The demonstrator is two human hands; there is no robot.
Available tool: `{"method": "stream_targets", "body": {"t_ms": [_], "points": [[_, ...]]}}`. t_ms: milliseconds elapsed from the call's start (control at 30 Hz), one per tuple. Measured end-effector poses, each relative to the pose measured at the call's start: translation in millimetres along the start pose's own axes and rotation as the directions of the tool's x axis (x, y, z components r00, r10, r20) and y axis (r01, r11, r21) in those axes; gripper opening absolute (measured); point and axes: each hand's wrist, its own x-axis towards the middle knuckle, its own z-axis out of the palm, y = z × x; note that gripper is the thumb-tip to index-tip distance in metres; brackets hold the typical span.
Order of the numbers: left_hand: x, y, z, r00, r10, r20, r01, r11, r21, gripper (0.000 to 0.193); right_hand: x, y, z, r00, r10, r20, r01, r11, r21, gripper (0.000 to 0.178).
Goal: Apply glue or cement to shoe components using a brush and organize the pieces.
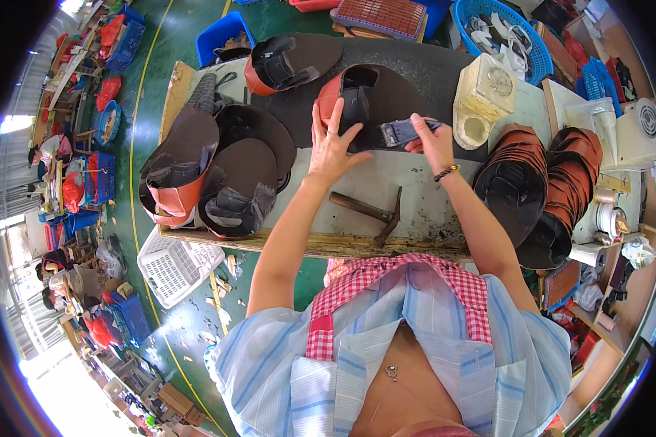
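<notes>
My left hand (330,149) lies with its fingers spread on the near side of a dark brown, brimmed, cap-like piece (392,95) with an orange-red band. Just right of it, my right hand (431,142) is closed around a flat, wide brush (402,132) with a dark handle. The brush head points left, toward the piece; whether it touches is hard to tell. Behind to the left lies a similar brimmed piece (306,58). A hammer (368,209) with a wooden handle rests on the table between my forearms.
More brimmed pieces (244,164) are piled at the table's left. Nested stacks of red-brown pieces (514,164) stand at the right, near a stained cream container (486,91). A white basket (178,266) sits on the floor; a blue basket (536,44) stands at the back right.
</notes>
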Motion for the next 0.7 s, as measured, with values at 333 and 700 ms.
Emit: {"method": "stream_targets", "body": {"t_ms": [333,700], "points": [[2,-8,9,0.999,0.002,0.052,-0.003,1.000,0.008,0.012,-12,-10,-47,0.991,0.118,-0.061,-0.105,0.976,0.189,0.038],[-5,-6,17,0.998,-0.024,-0.066,0.024,1.000,0.004,0.007,11,21,37,0.814,-0.579,-0.047,0.419,0.640,-0.644,0.025]]}}
